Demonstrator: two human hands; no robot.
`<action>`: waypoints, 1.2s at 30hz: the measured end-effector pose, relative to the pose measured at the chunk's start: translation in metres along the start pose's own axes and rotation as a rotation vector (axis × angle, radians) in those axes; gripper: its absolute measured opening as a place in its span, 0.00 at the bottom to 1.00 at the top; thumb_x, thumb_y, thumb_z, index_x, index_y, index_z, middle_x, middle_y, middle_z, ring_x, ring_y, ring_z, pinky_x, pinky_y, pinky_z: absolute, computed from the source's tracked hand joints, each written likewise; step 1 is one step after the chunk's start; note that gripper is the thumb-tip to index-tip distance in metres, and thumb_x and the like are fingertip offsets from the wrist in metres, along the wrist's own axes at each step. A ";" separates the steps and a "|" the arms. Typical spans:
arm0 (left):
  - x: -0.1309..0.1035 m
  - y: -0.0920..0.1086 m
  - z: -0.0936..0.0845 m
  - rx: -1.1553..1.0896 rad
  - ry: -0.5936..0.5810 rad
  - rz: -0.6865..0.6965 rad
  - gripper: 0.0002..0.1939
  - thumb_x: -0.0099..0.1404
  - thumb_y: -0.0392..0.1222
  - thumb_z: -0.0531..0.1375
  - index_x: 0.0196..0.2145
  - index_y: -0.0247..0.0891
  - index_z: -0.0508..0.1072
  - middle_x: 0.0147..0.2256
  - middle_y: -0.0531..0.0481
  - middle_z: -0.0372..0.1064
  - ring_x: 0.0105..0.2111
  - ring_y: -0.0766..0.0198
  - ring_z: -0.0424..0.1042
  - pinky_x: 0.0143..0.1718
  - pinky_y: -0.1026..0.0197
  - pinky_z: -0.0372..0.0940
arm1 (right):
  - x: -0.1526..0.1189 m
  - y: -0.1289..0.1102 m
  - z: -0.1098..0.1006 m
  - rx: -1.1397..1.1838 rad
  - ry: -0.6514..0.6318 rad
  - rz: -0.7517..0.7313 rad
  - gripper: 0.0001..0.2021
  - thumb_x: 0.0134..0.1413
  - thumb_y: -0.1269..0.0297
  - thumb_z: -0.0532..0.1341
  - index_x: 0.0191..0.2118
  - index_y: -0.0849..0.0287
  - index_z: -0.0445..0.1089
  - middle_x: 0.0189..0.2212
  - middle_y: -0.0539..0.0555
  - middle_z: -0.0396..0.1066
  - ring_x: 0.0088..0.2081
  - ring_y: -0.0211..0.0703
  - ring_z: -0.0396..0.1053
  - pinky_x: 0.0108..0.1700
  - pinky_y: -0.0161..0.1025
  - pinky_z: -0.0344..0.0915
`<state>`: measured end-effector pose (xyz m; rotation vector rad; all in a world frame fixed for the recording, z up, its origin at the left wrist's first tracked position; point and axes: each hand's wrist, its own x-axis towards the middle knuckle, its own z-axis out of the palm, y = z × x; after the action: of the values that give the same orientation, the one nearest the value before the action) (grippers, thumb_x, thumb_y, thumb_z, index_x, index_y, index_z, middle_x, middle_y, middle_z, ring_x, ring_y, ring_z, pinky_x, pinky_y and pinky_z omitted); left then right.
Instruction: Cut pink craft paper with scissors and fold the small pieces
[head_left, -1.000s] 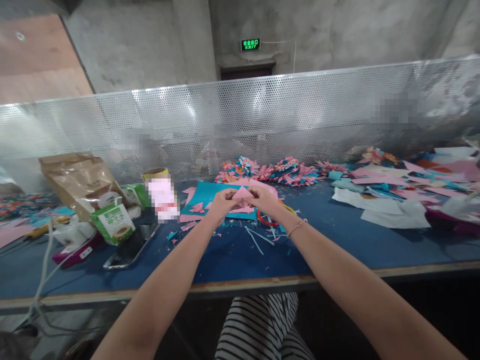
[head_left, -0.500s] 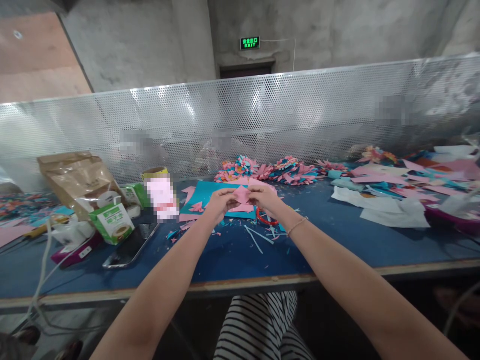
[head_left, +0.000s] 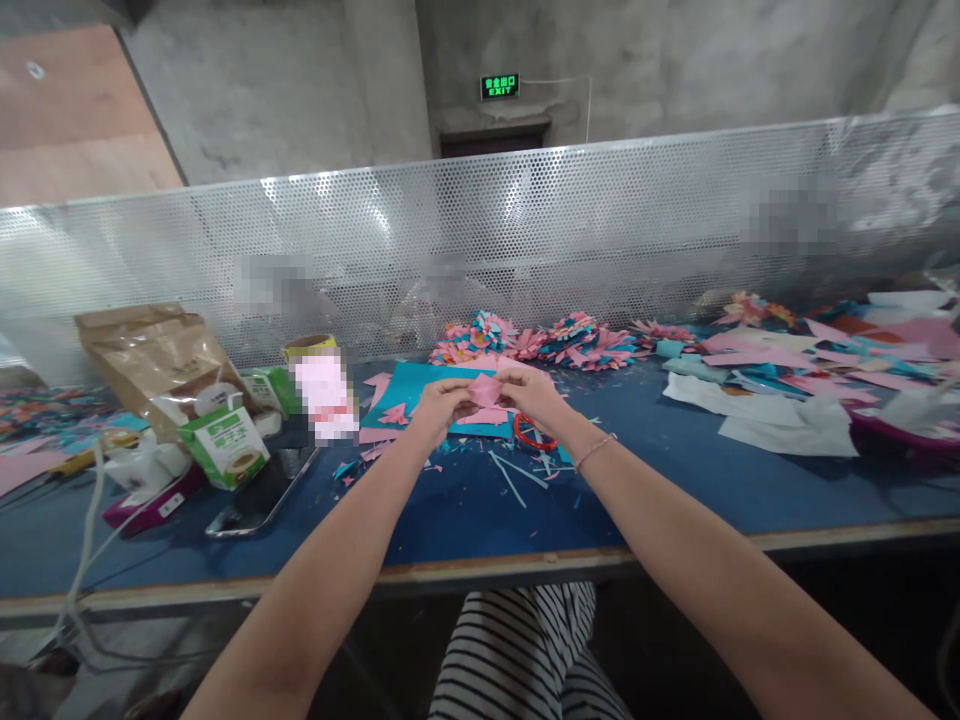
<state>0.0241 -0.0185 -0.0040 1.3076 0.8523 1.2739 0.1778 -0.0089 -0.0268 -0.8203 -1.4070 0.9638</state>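
Note:
A small folded piece of pink paper (head_left: 485, 391) is held up between both hands, over a blue sheet of paper (head_left: 420, 385). My left hand (head_left: 444, 405) pinches its left side and my right hand (head_left: 531, 392) pinches its right side. The fingertips partly cover its edges. More pink paper lies on and around the blue sheet, including a small folded pink piece (head_left: 394, 414) left of my left hand. Red-handled scissors, or a similar red ring-shaped thing (head_left: 534, 432), sit just below my right hand; most of it is hidden.
Pink and blue paper flowers (head_left: 589, 342) are piled against the perforated metal screen (head_left: 465, 240). At left stand a brown paper bag (head_left: 161, 360), a green-and-white box (head_left: 225, 445) and a phone (head_left: 262, 495). Paper scraps (head_left: 517, 475) litter the tabletop; white sheets (head_left: 787, 425) lie right.
The pink paper between my hands has tilted and looks slightly flatter. Both hands stay in nearly the same place, with small finger shifts.

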 end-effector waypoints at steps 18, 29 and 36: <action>-0.002 0.001 -0.001 0.279 -0.110 0.161 0.11 0.45 0.44 0.61 0.23 0.32 0.71 0.24 0.48 0.70 0.27 0.63 0.71 0.30 0.59 0.67 | -0.007 -0.015 0.003 -0.062 -0.003 -0.069 0.11 0.36 0.66 0.59 0.32 0.61 0.68 0.24 0.49 0.65 0.25 0.33 0.61 0.28 0.33 0.59; 0.000 0.000 -0.003 0.405 -0.128 0.101 0.09 0.44 0.40 0.62 0.24 0.32 0.69 0.20 0.50 0.68 0.22 0.68 0.68 0.26 0.64 0.63 | -0.005 -0.014 0.001 -0.184 0.003 -0.121 0.15 0.38 0.68 0.58 0.38 0.61 0.67 0.24 0.50 0.68 0.24 0.33 0.63 0.25 0.32 0.57; 0.001 0.000 -0.004 0.411 -0.122 0.148 0.07 0.42 0.39 0.62 0.21 0.32 0.71 0.16 0.54 0.64 0.18 0.73 0.61 0.21 0.67 0.58 | -0.007 -0.020 0.002 -0.178 0.010 -0.129 0.12 0.37 0.67 0.60 0.33 0.62 0.67 0.28 0.53 0.70 0.30 0.37 0.66 0.32 0.35 0.62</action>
<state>0.0204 -0.0169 -0.0045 1.7837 0.9776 1.1533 0.1777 -0.0238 -0.0121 -0.8524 -1.5337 0.7424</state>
